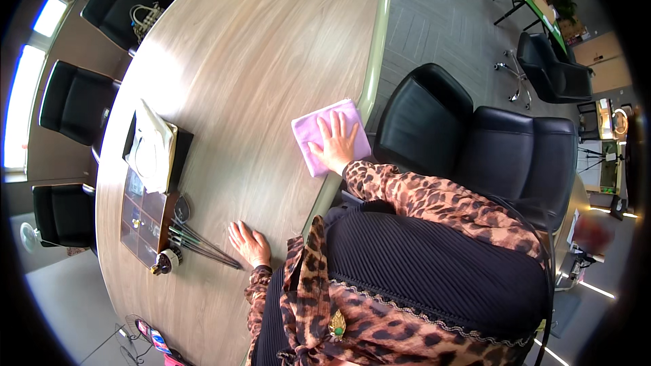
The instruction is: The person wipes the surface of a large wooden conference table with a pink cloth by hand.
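Observation:
My right hand point(335, 140) lies flat, fingers spread, on a folded pink cloth point(318, 162) near the right edge of the wooden table point(254, 61). To the lower left, my left hand point(250, 245) rests on the tabletop with nothing in it. Beside its fingers are several thin dark rods point(203, 249). Beyond them stands a brown divided box point(145, 221) with clear-looking compartments. A small dark oval object point(182, 208) and a small round dark-and-white container point(168, 260) sit beside that box. A white bag point(150, 147) lies on a black box point(184, 150).
Black chairs point(79, 101) line the table's far left side, one with a handbag point(146, 20) on it. Black leather chairs point(427, 117) stand close at the right. Farther off are a wheeled chair point(552, 68) and a green table point(539, 7). A wire stand point(133, 343) is at lower left.

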Demonstrator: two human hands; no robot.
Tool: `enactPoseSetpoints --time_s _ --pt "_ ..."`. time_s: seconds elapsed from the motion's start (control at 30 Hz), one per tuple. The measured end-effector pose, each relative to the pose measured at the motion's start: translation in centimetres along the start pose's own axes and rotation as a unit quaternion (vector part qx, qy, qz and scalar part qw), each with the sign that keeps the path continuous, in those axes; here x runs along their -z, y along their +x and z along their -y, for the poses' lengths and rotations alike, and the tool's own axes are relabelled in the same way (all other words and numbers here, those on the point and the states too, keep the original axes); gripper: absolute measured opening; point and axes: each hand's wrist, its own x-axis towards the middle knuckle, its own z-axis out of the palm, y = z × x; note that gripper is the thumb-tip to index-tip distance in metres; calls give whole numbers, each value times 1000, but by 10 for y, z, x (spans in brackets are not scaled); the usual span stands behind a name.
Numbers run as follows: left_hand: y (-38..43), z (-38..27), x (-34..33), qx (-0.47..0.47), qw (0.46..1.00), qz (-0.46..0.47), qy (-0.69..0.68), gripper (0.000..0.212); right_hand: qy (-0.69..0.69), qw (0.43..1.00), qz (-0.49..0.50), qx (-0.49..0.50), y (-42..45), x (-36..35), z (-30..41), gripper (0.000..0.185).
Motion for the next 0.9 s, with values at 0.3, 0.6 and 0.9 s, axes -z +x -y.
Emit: enactPoseSetpoints --time_s 0.3,0.6,0.9 --pt "-1 30 -7 -31 999 13 -4 56 -85 990 -43 -101 67 27 -51 72" --pt "-26 32 -24 99 995 -12 -10 53 -148 979 -70 -120 103 59 -103 73" --pt "4 -46 -26 31 994 -20 -100 55 -205 952 -121 -191 124 96 -189 68"
